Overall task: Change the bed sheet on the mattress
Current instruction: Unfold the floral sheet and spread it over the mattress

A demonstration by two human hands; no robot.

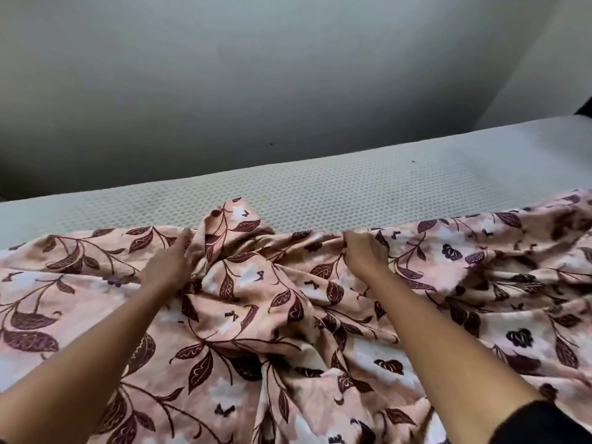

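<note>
right hand is gripping edge of floral sheet, 1 o'clock | left hand is touching it, 11 o'clock — grip unclear | mattress is lying bare, 12 o'clock

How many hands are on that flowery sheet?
2. The left hand lies on the sheet left of its bunched middle; the right hand grips its far edge further right.

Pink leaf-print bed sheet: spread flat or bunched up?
Bunched: the pink leaf-print bed sheet is heaped in folds, leaving the white honeycomb-textured mattress beyond bare.
</note>
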